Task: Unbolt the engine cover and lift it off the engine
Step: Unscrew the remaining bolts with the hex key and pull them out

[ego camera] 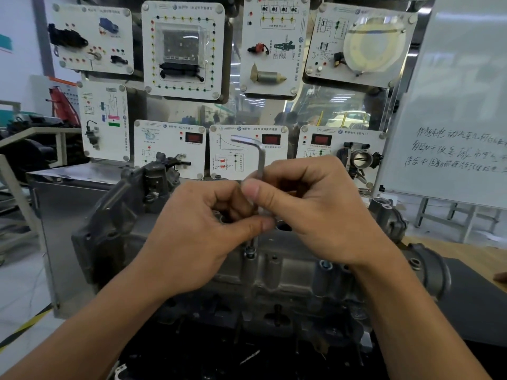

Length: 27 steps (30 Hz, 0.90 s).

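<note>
Head view has me mid-unbolting: my left hand [192,229] pinches the lower shaft of the hex key [260,160] between thumb and curled fingers, my right hand [315,209] curls round it just above, and the tip sits in a bolt [249,252] on the engine cover [274,272]. Next, I reckon, I spin the key to back that bolt out, holding it upright so it doesn't slip. That cover is dull grey cast metal, ribbed and grimy, seated on the engine directly below my hands.

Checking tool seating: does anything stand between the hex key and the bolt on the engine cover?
Nothing visible does. The left hand and right hand hold the upright hex key, and its lower end meets the bolt in the engine cover.
</note>
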Each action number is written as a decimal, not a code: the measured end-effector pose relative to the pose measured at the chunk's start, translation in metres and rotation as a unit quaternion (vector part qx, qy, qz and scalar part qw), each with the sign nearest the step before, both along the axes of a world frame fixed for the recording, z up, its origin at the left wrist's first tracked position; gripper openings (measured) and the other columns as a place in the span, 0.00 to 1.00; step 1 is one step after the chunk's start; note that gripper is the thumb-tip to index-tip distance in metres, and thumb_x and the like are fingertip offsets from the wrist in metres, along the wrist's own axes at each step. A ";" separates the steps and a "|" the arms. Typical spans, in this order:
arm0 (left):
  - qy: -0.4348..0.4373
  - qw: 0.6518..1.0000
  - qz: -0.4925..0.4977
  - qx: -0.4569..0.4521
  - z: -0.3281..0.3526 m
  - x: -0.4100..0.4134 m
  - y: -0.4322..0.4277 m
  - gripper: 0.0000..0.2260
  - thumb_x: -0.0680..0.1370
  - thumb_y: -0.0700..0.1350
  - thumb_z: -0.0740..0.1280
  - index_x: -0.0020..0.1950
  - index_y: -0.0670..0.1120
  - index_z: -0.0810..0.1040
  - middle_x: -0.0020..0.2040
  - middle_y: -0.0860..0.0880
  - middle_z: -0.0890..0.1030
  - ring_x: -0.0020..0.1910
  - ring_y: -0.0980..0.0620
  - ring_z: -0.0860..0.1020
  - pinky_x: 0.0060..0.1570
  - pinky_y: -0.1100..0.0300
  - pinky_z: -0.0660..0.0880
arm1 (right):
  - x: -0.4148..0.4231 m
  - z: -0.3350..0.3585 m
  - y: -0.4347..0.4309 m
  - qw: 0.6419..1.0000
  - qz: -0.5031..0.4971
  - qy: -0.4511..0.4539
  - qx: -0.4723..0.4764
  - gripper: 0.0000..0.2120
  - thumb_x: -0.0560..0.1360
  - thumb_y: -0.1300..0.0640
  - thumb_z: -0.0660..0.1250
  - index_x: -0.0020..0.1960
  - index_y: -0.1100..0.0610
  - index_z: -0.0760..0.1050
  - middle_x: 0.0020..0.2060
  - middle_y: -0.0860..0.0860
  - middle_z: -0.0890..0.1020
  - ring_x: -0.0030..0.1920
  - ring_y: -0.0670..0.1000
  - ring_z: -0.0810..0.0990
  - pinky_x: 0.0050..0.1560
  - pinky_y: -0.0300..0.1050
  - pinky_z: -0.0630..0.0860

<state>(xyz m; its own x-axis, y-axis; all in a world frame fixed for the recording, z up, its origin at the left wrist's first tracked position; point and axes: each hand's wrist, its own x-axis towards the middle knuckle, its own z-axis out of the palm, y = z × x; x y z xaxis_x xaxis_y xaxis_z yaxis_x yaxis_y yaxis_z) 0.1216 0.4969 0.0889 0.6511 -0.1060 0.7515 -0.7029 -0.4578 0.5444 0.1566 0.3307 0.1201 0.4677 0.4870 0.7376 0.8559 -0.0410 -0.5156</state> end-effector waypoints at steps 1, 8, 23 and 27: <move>-0.001 1.000 0.003 -0.004 -0.001 0.001 -0.001 0.09 0.69 0.47 0.77 0.39 0.42 0.83 0.31 0.44 0.81 0.25 0.60 0.71 0.29 0.71 0.69 | 0.000 -0.001 0.002 1.000 -0.002 0.007 0.016 0.06 0.75 0.60 0.73 0.43 0.63 0.84 0.35 0.53 0.86 0.37 0.52 0.86 0.40 0.49 0.83; 0.004 1.000 0.021 0.023 -0.002 0.003 -0.001 0.08 0.71 0.51 0.75 0.43 0.47 0.83 0.32 0.49 0.81 0.25 0.63 0.71 0.28 0.75 0.67 | 0.005 -0.004 0.004 0.996 -0.031 0.031 0.073 0.07 0.69 0.59 0.78 0.36 0.62 0.83 0.28 0.53 0.84 0.28 0.45 0.80 0.29 0.35 0.75; 0.030 0.999 -0.006 0.025 0.002 0.003 0.006 0.13 0.70 0.51 0.75 0.42 0.40 0.82 0.32 0.45 0.80 0.27 0.55 0.74 0.29 0.64 0.72 | 0.002 -0.004 0.006 0.999 0.006 0.009 0.052 0.06 0.73 0.59 0.73 0.47 0.62 0.84 0.38 0.56 0.86 0.40 0.55 0.86 0.44 0.51 0.84; 0.024 1.000 0.001 0.018 0.000 0.006 0.003 0.14 0.69 0.54 0.75 0.38 0.44 0.80 0.30 0.46 0.78 0.30 0.46 0.76 0.32 0.55 0.75 | 0.002 -0.005 0.005 0.997 0.006 0.023 0.073 0.07 0.70 0.60 0.76 0.43 0.64 0.83 0.35 0.56 0.86 0.36 0.53 0.86 0.38 0.43 0.83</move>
